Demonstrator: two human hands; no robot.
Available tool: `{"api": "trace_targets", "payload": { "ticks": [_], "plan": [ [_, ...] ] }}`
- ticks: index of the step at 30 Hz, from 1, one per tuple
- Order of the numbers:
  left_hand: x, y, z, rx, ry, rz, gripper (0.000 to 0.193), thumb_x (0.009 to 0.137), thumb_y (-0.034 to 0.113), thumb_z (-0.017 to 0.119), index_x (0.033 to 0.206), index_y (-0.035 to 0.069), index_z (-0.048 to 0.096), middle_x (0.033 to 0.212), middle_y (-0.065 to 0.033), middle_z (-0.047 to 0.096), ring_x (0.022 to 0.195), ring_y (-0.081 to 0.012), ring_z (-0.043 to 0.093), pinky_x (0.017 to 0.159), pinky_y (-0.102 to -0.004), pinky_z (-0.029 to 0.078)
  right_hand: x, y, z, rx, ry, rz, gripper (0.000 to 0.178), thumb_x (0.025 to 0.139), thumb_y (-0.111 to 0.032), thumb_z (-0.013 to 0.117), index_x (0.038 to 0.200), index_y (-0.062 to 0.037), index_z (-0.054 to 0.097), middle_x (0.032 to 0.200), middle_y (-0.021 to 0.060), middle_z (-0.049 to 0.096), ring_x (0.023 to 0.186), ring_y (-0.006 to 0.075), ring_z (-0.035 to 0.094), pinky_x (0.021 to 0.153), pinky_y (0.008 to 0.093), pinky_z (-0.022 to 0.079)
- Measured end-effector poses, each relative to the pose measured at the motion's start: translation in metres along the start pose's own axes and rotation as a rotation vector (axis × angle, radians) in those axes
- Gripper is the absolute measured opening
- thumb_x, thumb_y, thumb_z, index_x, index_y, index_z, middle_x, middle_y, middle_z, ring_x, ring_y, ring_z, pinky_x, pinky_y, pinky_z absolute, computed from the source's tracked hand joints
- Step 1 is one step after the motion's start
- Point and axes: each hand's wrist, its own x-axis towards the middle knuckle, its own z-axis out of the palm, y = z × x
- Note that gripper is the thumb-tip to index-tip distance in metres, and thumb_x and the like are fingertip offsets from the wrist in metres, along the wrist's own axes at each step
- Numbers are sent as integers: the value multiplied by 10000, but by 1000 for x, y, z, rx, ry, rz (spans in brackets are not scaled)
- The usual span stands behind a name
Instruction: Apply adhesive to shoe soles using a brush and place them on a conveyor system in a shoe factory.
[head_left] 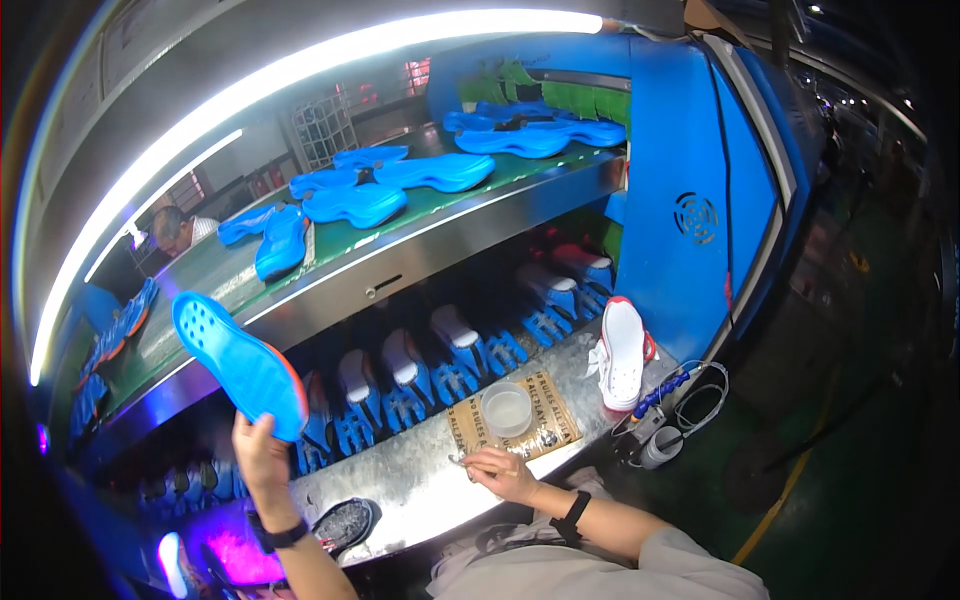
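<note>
My left hand (260, 462) is closed on the heel end of a blue shoe sole (240, 362) with an orange edge, held up at the left in front of the conveyor. The sole's inner face, with a cluster of round dimples, is turned toward me. Over the metal ledge (430, 510), my right hand (503, 474) pinches a slim stick-like tool (456, 460); its tip is too small to make out. Just beyond that hand, a clear round tub (507, 410) stands on a piece of brown printed cardboard (556, 412).
Blue soles (435, 172) lie along the green upper belt (345, 236). Below it, white-soled shoes (405, 358) sit in a row on blue holders. A white-and-red shoe (624, 355) stands at the ledge's right end, near a white cup (661, 448) and cables. A dark oval dish (345, 524) rests at the lower left.
</note>
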Motion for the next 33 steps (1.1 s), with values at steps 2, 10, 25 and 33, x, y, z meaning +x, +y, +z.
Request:
{"api": "trace_targets", "payload": {
  "ticks": [2,10,25,33],
  "plan": [
    [-43,-28,26,-63,0,-49,523,890,75,632,1385,-34,503,1213,-144,682,982,-246,723,768,-361,619,3,-6,-7,47,-11,76,150,937,-140,699,1024,-28,749,923,100,718,819,273,712,732,351,565],
    [-190,-134,25,-452,24,-715,667,864,174,692,1440,-60,453,1369,-202,616,1216,-368,634,1077,-526,498,57,-23,-82,-16,262,255,125,960,-129,681,952,-8,709,912,95,737,703,185,680,621,302,528],
    [-222,-123,19,-889,-73,-722,926,848,364,663,1597,-6,265,1587,-236,405,1451,-458,405,1240,-589,280,87,-13,-95,-316,52,397,163,942,-188,665,913,-34,710,754,164,703,683,270,704,626,403,518],
    [-214,-118,25,-589,-144,-685,1046,822,296,817,1631,73,192,1527,-130,453,1391,-281,479,1175,-447,387,75,-20,-94,-303,85,317,120,941,-98,680,1006,-4,714,760,93,700,680,127,645,614,303,493]
  ]
}}
